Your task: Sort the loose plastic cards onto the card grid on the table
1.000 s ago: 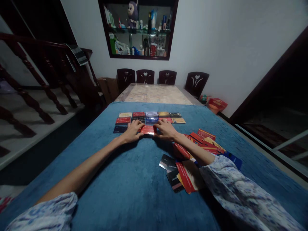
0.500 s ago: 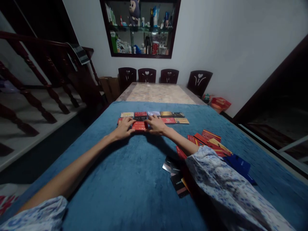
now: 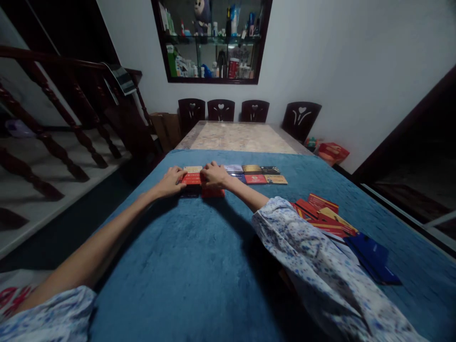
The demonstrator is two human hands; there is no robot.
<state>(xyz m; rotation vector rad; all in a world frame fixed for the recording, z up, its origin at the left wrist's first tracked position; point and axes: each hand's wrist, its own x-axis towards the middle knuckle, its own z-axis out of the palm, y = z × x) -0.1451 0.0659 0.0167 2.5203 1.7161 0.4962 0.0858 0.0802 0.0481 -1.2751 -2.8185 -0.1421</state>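
Left hand palm-down on the blue plush cloth, fingers straight and pressed together, tips touching the left edge of a flat red rectangular card. Right hand just beside that card's right edge, knuckles up, fingers curled under; cannot tell whether pinching anything. Card flat between both hands, in the middle row of a card grid at the far centre of the cloth.

Nearer row: dark navy card in shadow, second red card just under the right wrist. Far row: cream card, pale lilac card, gold card, black card. Middle row further right: red card with light print, tan card.

Well apart on the right: loose heap of red and yellow cards, dark blue cards nearer the cloth's edge. Forearms bare, white-and-blue floral sleeves at the elbows.

Beyond the cloth: bare marble tabletop, four dark wooden chairs, glass wall cabinet with bottles and a plush toy. Dark wooden stair railing on the left.
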